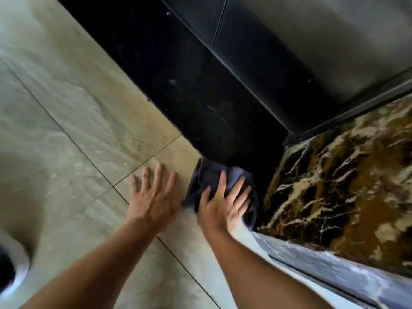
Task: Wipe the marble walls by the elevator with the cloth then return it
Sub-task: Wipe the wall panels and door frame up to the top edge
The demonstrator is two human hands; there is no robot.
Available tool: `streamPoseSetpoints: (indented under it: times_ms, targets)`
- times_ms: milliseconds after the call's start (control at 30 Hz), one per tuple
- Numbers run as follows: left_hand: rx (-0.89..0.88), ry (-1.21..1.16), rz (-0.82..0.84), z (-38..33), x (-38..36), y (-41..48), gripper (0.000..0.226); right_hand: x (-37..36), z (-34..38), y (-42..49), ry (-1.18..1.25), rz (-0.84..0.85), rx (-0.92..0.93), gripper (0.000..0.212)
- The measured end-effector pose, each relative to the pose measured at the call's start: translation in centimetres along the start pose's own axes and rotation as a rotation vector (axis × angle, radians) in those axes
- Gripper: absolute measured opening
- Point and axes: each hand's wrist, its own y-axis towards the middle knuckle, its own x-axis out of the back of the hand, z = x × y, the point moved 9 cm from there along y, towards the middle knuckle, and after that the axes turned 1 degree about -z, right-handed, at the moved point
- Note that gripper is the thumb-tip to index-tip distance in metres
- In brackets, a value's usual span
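Note:
A dark grey-purple cloth [210, 175] is bunched low at the corner where the brown, gold-veined marble wall [347, 181] meets the black threshold. My right hand [223, 204] lies spread over the cloth, fingers apart, pressing it near the wall's bottom edge. Just to the left of the cloth, my left hand [153, 195] hovers or rests with fingers spread over the beige floor tile, holding nothing. Part of the cloth is hidden under my right palm.
The steel elevator door [312, 45] fills the upper right above a black stone sill [189, 85]. Beige floor tiles [66, 108] spread to the left. A white, rounded object [13, 270] sits at the lower left edge. A pale strip runs along the wall's base.

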Motion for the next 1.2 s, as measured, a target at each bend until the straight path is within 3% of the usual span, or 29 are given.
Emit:
streamPoseSetpoints:
  times_ms: [67, 167, 333, 433, 567, 667, 833, 933, 1000, 1133, 1200]
  targets:
    - [0.009, -0.053, -0.085, 0.4, 0.4, 1.0, 0.077, 0.4, 1.5, 7.3, -0.030, -0.038, -0.025, 0.062]
    - [0.035, -0.068, -0.100, 1.1, -0.4, 2.1, 0.081, 0.5, 1.1, 12.7, -0.029, 0.144, -0.018, 0.062]
    - [0.043, -0.090, -0.187, 1.3, -2.1, 1.0, 0.083, 1.7, 0.1, 1.0, -0.147, -0.035, 0.008, 0.063]
    - [0.044, -0.117, -0.227, 0.7, -1.9, 2.8, 0.086, 1.5, 1.5, 4.9, -0.129, -0.039, 0.066, 0.070]
    - [0.064, -0.072, -0.135, 0.2, -2.1, 3.3, 0.090, 1.5, 1.2, 18.5, -0.149, 0.119, -0.056, 0.070]
    - [0.079, -0.055, -0.067, 0.3, -2.3, 3.1, 0.091, 1.5, 1.1, 21.9, -0.108, 0.160, -0.133, 0.067]
    - [0.067, -0.081, 0.009, 0.8, -2.3, 2.8, 0.087, 1.3, 0.7, 6.9, -0.134, 0.001, 0.049, 0.067]
    - [0.077, -0.082, 0.032, 0.8, -1.7, 2.9, 0.086, 0.8, 1.1, 2.8, -0.189, 0.097, 0.217, 0.070]
    - [0.086, -0.059, 0.077, 0.8, -1.7, 3.1, 0.082, 0.8, 1.6, 8.1, -0.160, 0.106, 0.223, 0.072]
    - [0.104, -0.040, 0.171, 0.7, -1.2, 2.9, 0.077, 0.3, 2.6, 20.8, -0.118, 0.264, -0.014, 0.069]
    - [0.100, -0.028, 0.195, 0.7, -1.2, 3.1, 0.075, 0.3, 2.9, 23.8, -0.142, 0.294, -0.034, 0.068]
